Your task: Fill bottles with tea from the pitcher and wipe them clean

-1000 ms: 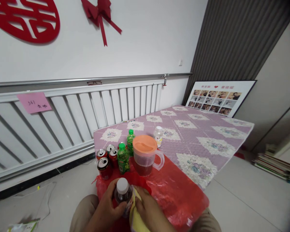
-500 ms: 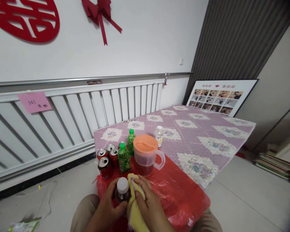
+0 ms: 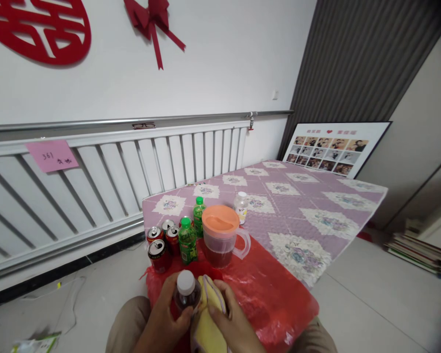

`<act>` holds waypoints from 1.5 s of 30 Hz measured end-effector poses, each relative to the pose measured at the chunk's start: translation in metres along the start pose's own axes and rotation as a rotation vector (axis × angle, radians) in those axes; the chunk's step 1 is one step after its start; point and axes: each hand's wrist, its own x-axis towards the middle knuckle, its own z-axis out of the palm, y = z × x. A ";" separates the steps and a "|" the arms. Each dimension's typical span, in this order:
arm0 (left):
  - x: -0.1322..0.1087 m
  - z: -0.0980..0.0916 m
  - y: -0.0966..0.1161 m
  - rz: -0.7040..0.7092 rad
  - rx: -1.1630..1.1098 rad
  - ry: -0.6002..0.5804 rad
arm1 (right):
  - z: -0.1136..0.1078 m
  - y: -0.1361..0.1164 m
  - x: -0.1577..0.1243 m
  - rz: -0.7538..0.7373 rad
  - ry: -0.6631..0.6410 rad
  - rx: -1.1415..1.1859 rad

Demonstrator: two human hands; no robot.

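Note:
Close to my lap, my left hand (image 3: 169, 314) is wrapped round a white-capped bottle (image 3: 187, 290) of dark liquid, which stands upright. My right hand (image 3: 232, 314) grips a yellow cloth (image 3: 209, 321) with a purple edge, held against the bottle's right side. The lower part of the bottle is hidden by fingers and cloth. Under both hands lies a red plastic bag (image 3: 268, 294). Just beyond them is a clear pitcher (image 3: 219, 247) with an orange lid and dark liquid inside. Two green-capped green bottles (image 3: 188, 242) stand left of the pitcher.
Several dark red drink cans (image 3: 159, 256) are grouped at the table's left corner. Behind the pitcher stands a white bottle (image 3: 241, 207). The table wears a purple floral cloth (image 3: 297, 215). A white radiator (image 3: 161, 159) runs along the wall; a photo board (image 3: 334, 147) leans at the far end.
My right hand and the yellow cloth have shifted slightly down along the bottle's side, and the cloth's folds have changed. My left hand keeps its hold on the bottle.

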 end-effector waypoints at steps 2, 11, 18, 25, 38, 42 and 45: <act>0.000 0.000 0.003 0.002 0.016 0.011 | -0.003 -0.002 -0.003 0.017 0.001 0.172; -0.001 0.000 -0.008 -0.005 -0.050 -0.042 | 0.004 -0.011 -0.003 -0.002 0.221 0.301; -0.005 0.003 -0.001 -0.070 -0.060 0.002 | 0.021 -0.007 0.002 0.026 0.310 0.378; -0.004 0.003 0.005 -0.093 -0.077 -0.029 | 0.021 -0.027 0.003 -0.181 0.065 -0.034; 0.000 0.001 -0.007 -0.068 -0.045 -0.011 | 0.008 0.005 0.014 -0.074 -0.036 -0.328; -0.001 0.001 -0.009 -0.075 -0.045 -0.016 | 0.007 -0.005 0.012 -0.104 -0.024 -0.335; -0.002 0.002 -0.014 -0.086 -0.067 -0.030 | 0.006 -0.025 0.009 -0.195 -0.038 -0.331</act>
